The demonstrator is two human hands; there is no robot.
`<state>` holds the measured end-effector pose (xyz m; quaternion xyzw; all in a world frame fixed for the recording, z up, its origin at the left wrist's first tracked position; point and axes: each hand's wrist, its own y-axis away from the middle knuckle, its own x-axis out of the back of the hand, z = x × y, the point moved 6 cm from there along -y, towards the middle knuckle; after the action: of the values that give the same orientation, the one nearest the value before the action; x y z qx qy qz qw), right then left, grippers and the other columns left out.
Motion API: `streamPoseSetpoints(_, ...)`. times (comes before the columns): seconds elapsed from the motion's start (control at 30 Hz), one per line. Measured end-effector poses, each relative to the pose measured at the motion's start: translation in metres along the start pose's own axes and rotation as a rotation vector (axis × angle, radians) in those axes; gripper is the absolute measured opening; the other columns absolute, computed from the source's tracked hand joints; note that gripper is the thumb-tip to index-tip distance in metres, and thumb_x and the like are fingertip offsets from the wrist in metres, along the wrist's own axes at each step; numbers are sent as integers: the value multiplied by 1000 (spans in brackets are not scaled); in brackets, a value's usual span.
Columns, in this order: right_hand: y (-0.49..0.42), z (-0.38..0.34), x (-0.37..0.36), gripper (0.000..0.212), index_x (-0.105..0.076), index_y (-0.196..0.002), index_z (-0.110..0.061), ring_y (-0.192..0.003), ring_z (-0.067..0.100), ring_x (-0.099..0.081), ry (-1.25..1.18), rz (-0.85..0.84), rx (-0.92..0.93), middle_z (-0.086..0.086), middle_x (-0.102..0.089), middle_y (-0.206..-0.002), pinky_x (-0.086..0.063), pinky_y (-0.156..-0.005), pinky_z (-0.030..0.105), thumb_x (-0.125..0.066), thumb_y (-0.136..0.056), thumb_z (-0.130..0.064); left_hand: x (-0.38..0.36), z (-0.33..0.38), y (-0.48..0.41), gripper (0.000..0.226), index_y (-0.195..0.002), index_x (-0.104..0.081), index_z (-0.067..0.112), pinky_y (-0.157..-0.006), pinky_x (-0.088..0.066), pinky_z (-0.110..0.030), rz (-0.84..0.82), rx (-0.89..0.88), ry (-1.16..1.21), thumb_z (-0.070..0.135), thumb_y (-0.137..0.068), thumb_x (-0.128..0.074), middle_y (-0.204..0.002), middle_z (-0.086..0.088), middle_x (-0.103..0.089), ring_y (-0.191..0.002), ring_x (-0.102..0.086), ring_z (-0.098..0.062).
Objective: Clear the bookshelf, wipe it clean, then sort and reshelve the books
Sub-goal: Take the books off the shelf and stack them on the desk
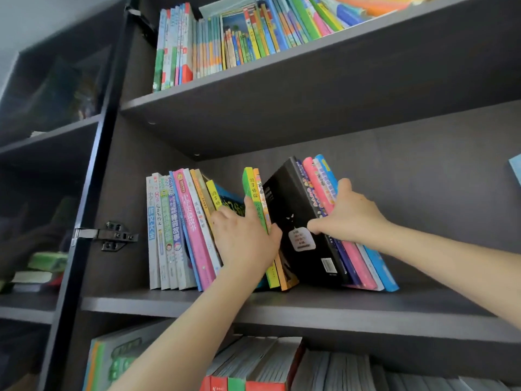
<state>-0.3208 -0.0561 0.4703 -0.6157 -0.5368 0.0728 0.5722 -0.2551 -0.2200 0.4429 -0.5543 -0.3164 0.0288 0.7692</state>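
Left grip (245,238): closed on two thin books that stand together, a green book (249,184) and an orange book (284,277). The forefinger lies up the green spine, the thumb sits against the far side of the orange one, and the other fingers are bent over a dark blue cover (229,200) that leans just to the left.

Right grip (349,213): closed on a bunch of books that tilts to the left. The thumb presses on the front cover of the black book (293,218), which faces outward. The fingers are curled over the spines behind it, among them a pink book (315,187) and a blue book (379,266). The foot of the bunch rests on the shelf board. The black cover touches the orange book low down.

Middle shelf (380,309): carries both held groups near its centre. To their left is a row of books (169,235), upright at the left end and slanting more towards the left grip. The stretch of board to the right of the blue book is bare dark wood.

Bookshelf (310,88): dark grey boards and back panel. The top shelf holds a packed row of thin, bright books (225,46), those on the right leaning left. The shelf below holds more books (270,359), fore-edges outward, some with red and green spines low in view. A metal hinge (112,235) is fixed to the left side wall. Beyond it a dark glass door (56,94) stands open, with blurred items behind it.
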Motion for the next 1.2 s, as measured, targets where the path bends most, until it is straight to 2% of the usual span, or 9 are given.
streamPoseSetpoints(0.17,1,30,8,63,-23,-110,-19,-69,6,-47,-148,32,-76,-3,-45,-93,-37,-52,23,-74,-78,-38,-3,1,-7,69,-147,-23,16,-102,-34,-46,-10,155,167,51,-91,-44,-138,-25,-34,-128,-32,-38)
streamPoseSetpoints(0.27,0,36,9,63,-21,-109,-20,-70,8,-49,-171,50,-94,-2,-44,-95,-39,-54,23,-73,-79,-39,-8,1,-16,60,-132,-38,3,-96,-39,-42,22,211,82,44,-89,-48,-131,-23,-44,-121,-41,-35)
streamPoseSetpoints(0.43,-1,38,9,63,-21,-110,-20,-79,12,-53,-189,61,-110,1,-46,-101,-43,-62,27,-74,-79,-36,-3,0,-26,42,-107,-54,5,-85,-40,-34,101,129,-50,42,-91,-41,-104,-11,-57,-98,-53,-25)
streamPoseSetpoints(0.5,0,38,10,63,-22,-110,-20,-79,13,-54,-198,62,-116,3,-47,-103,-44,-62,27,-74,-80,-35,-4,3,-26,41,-107,-53,4,-83,-41,-34,115,111,-72,41,-91,-41,-100,-10,-57,-95,-54,-24)
streamPoseSetpoints(0.63,1,38,10,64,-24,-113,-18,-80,16,-56,-213,40,-127,5,-48,-101,-47,-64,30,-76,-78,-32,3,4,-26,46,-116,-48,5,-91,-47,-36,82,258,83,40,-86,-54,-115,-14,-54,-109,-51,-27)
streamPoseSetpoints(0.73,3,39,12,66,-26,-114,-17,-83,20,-57,-234,30,-132,7,-50,-103,-50,-68,35,-78,-75,-30,14,4,-32,44,-113,-49,6,-93,-43,-37,85,296,49,41,-86,-54,-115,-14,-53,-108,-52,-27)
streamPoseSetpoints(1.03,3,36,11,68,-28,-119,-15,-89,21,-58,-279,21,-140,8,-49,-107,-51,-73,36,-79,-76,-28,13,-24,-53,28,-98,-60,9,-74,-40,-32,119,385,213,32,-85,-51,-88,-4,-62,-79,-57,-18)
streamPoseSetpoints(1.1,3,37,10,70,-28,-123,-14,-90,22,-58,-274,23,-145,8,-49,-107,-51,-73,36,-78,-77,-28,11,-22,-53,32,-101,-60,8,-79,-44,-32,118,363,165,36,-85,-53,-91,-5,-62,-84,-58,-19)
streamPoseSetpoints(1.2,2,40,10,69,-27,-122,-15,-88,20,-57,-273,24,-148,8,-48,-107,-49,-70,34,-78,-77,-28,9,-17,-53,45,-115,-55,5,-91,-40,-37,109,328,66,41,-87,-52,-112,-11,-56,-106,-53,-26)
